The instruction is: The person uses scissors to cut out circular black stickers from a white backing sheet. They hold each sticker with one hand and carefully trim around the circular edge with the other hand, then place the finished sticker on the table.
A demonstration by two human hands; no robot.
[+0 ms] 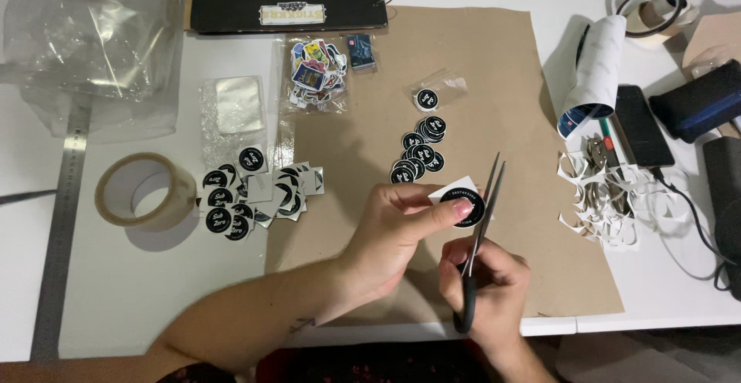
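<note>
Left hand [397, 225] pinches round black sticker [465, 205] with white backing corner, over brown paper [540, 259] near counter front edge. Right hand [486, 279] closed around scissors [480, 229], blades slightly parted beside sticker. Best rotate sticker, short snips along black rim.

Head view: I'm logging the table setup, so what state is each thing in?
scissors: blades open, held by right hand
round sticker: pinched in left hand, partly trimmed
tape roll: lying flat
phone: screen dark
paper roll: curled
</note>
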